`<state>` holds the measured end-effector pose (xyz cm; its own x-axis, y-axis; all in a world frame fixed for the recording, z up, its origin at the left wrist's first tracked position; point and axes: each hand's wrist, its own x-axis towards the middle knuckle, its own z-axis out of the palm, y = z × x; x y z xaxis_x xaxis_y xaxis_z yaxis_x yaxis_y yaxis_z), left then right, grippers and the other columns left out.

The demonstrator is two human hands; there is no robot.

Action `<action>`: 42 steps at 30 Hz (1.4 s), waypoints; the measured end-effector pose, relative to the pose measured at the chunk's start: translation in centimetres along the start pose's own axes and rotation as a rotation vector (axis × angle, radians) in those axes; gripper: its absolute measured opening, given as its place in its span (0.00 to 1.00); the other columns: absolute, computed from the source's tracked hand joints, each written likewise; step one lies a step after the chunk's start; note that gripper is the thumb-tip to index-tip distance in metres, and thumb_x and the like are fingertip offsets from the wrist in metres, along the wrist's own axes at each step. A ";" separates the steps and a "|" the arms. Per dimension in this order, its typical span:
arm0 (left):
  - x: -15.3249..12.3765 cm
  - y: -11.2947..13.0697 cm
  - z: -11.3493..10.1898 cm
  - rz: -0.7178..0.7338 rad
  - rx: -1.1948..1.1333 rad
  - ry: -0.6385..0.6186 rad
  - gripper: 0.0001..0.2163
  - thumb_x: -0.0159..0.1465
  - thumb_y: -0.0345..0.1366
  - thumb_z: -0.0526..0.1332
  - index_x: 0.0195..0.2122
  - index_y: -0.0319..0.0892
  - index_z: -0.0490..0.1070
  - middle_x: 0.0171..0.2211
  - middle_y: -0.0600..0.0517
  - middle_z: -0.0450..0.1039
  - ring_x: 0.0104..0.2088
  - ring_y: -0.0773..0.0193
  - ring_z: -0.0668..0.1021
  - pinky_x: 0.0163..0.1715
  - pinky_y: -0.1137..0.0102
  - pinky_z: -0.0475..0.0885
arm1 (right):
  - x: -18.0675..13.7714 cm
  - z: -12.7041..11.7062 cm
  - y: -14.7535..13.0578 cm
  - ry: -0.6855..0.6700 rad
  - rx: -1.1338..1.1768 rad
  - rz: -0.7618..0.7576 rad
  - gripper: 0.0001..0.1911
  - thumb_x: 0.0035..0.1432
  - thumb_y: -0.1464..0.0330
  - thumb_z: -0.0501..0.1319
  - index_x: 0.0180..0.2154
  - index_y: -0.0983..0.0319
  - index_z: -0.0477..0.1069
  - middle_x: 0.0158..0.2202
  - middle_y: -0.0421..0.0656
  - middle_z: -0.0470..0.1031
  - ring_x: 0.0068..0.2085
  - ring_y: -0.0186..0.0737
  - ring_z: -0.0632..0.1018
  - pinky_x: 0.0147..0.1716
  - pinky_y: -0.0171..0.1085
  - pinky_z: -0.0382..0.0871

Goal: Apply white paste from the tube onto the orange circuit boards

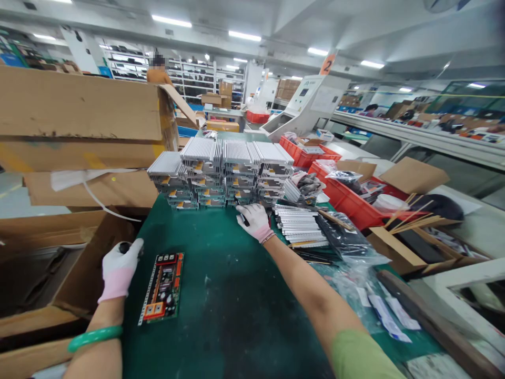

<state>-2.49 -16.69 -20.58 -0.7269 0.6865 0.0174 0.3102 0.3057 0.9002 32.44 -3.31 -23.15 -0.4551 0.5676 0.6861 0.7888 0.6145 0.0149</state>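
Observation:
My left hand, in a white glove with a pink cuff, is closed at the table's left edge. A small dark object shows between its thumb and fingers; its kind is unclear. Just right of this hand, a circuit board with orange and black parts and a white strip along one side lies flat on the green table. My right hand, gloved alike, grips a slim black pen-like thing in front of the stacked silver finned heat sinks. Yellow-labelled parts show inside the stacks.
Metal strips and plastic bags lie to the right. Red crates and an open carton stand beyond. Large cardboard boxes crowd the left side. A person is in the background.

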 end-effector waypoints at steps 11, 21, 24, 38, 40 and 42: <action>0.4 -0.2 -0.1 0.009 0.048 -0.002 0.17 0.47 0.51 0.63 0.24 0.40 0.72 0.21 0.53 0.71 0.27 0.60 0.73 0.30 0.67 0.65 | -1.6 -3.0 1.6 0.081 -0.027 -0.008 0.13 0.62 0.64 0.55 0.46 0.61 0.71 0.38 0.45 0.78 0.41 0.44 0.73 0.45 0.43 0.59; 0.1 0.1 -0.3 -0.024 0.058 0.001 0.17 0.47 0.51 0.63 0.24 0.40 0.72 0.20 0.53 0.71 0.26 0.60 0.73 0.28 0.69 0.64 | -1.9 -3.6 3.3 0.109 -0.092 0.033 0.12 0.62 0.65 0.55 0.45 0.61 0.71 0.36 0.45 0.77 0.40 0.44 0.73 0.43 0.43 0.59; 0.0 0.2 -0.2 -0.018 0.059 0.002 0.16 0.47 0.50 0.63 0.24 0.41 0.72 0.20 0.53 0.71 0.26 0.61 0.73 0.28 0.69 0.64 | -1.9 -3.4 3.3 0.115 -0.096 0.037 0.12 0.62 0.65 0.55 0.45 0.61 0.71 0.35 0.45 0.77 0.40 0.45 0.73 0.44 0.43 0.59; -0.2 0.5 -0.3 -0.022 0.064 0.000 0.15 0.48 0.49 0.63 0.24 0.40 0.72 0.20 0.53 0.71 0.27 0.61 0.73 0.30 0.69 0.65 | -1.0 -5.0 2.2 0.151 -0.047 -0.011 0.12 0.62 0.66 0.56 0.46 0.60 0.71 0.40 0.45 0.77 0.43 0.44 0.73 0.46 0.43 0.59; -0.1 0.4 -0.2 -0.022 0.053 -0.005 0.16 0.48 0.50 0.63 0.25 0.40 0.72 0.21 0.53 0.72 0.27 0.60 0.73 0.30 0.68 0.65 | -0.5 -5.1 2.0 0.164 -0.041 -0.027 0.12 0.63 0.66 0.56 0.46 0.60 0.71 0.40 0.45 0.78 0.43 0.43 0.73 0.47 0.43 0.59; 0.1 0.1 -0.2 -0.015 0.061 -0.005 0.16 0.47 0.50 0.63 0.25 0.40 0.72 0.21 0.52 0.72 0.27 0.60 0.73 0.30 0.68 0.66 | -0.2 -5.0 1.9 0.155 -0.045 -0.028 0.12 0.63 0.65 0.56 0.46 0.60 0.72 0.40 0.44 0.78 0.43 0.43 0.74 0.47 0.43 0.59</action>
<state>-2.65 -16.67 -20.38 -0.7288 0.6847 0.0015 0.3362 0.3560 0.8719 36.04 -5.00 -19.61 -0.4107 0.4575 0.7887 0.7961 0.6016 0.0655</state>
